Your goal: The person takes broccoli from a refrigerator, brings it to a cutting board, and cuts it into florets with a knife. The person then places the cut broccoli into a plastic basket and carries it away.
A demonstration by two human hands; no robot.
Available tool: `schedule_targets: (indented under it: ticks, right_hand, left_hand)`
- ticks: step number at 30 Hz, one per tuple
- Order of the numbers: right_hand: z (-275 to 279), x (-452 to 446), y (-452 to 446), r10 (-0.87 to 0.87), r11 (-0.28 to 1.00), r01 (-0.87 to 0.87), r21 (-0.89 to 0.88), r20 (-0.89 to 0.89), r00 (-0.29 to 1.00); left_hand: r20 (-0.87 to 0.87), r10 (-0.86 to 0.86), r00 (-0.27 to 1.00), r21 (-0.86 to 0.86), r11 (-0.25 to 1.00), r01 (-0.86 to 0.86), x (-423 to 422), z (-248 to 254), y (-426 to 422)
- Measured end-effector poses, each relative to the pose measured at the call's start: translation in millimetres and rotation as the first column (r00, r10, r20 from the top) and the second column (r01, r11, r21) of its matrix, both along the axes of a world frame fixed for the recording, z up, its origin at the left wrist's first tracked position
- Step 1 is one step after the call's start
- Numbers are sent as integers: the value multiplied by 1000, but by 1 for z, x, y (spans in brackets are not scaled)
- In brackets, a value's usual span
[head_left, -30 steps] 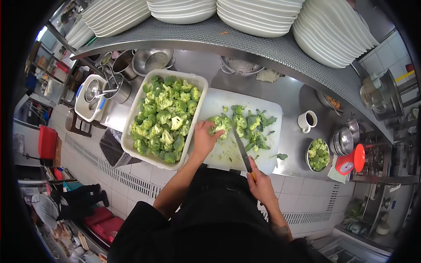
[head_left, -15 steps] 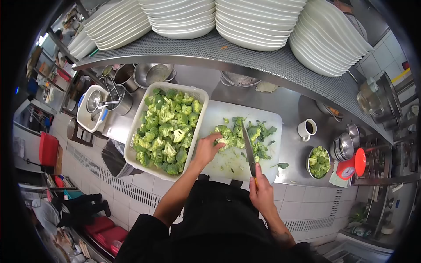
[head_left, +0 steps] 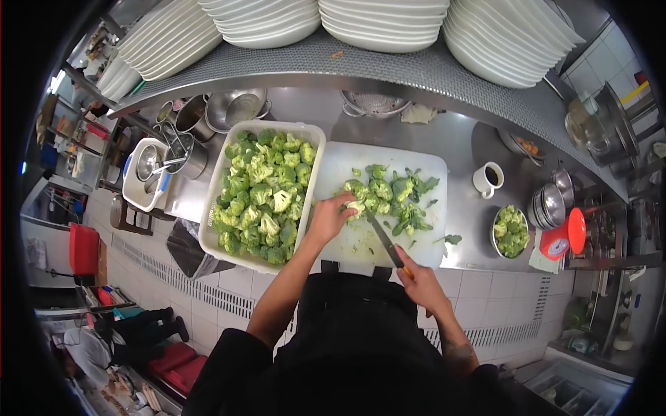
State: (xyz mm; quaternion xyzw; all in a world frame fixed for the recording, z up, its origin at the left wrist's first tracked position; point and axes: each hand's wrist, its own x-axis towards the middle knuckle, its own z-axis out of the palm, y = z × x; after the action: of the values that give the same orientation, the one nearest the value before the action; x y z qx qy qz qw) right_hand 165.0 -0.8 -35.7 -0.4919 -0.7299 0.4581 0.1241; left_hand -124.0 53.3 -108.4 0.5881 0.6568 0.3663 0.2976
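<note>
My left hand (head_left: pixel 331 216) has its fingers closed on a broccoli floret (head_left: pixel 356 207) over the white cutting board (head_left: pixel 340 256). In my right hand (head_left: pixel 420 280) is a knife (head_left: pixel 383 239) with a yellowish handle. Its blade slants up and left, the tip close to the held floret. Cut broccoli pieces (head_left: pixel 379 188) lie just beyond the blade, and loose broccoli leaves (head_left: pixel 419 201) are spread to their right. Left of the board, a white perforated basket (head_left: pixel 320 149) is heaped with broccoli florets (head_left: pixel 260 194).
On the right stand a coffee mug (head_left: pixel 480 182), a metal bowl of broccoli (head_left: pixel 511 232), stacked metal bowls (head_left: pixel 548 208) and a red scale (head_left: pixel 556 245). A shelf (head_left: pixel 277 71) with stacked white plates (head_left: pixel 381 28) overhangs the back. A white tub of ladles (head_left: pixel 142 191) sits left.
The knife has swung left and down, from beside the leaves to the floret at my left fingertips. My left hand stays by the broccoli. The whole view has shifted slightly.
</note>
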Motion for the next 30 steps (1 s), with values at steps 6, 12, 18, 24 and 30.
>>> schedule_targets:
  ticks: [6, 12, 18, 24, 30]
  right_hand:
    - [33, -9, -8, 49, 985, -88, 152, 244, 968]
    - [45, -21, -13, -109, 917, 94, 387, 16, 994]
    - [-40, -27, -15, 17, 968, -76, 238, 242, 970]
    - [-24, -14, -12, -33, 992, 42, 122, -74, 997]
    - [-11, -14, 1, -153, 988, 153, 7, -37, 988]
  left_hand:
    - [-37, 60, 998, 13, 998, -60, 1, -1, 4]
    - [-24, 114, 993, -87, 989, -115, -3, 19, 3]
    - [-14, 83, 996, -25, 996, -83, -5, 0, 1]
    - [-40, 95, 995, -66, 993, -98, -7, 11, -1]
    - [-79, 112, 991, -32, 993, -115, -3, 15, -1]
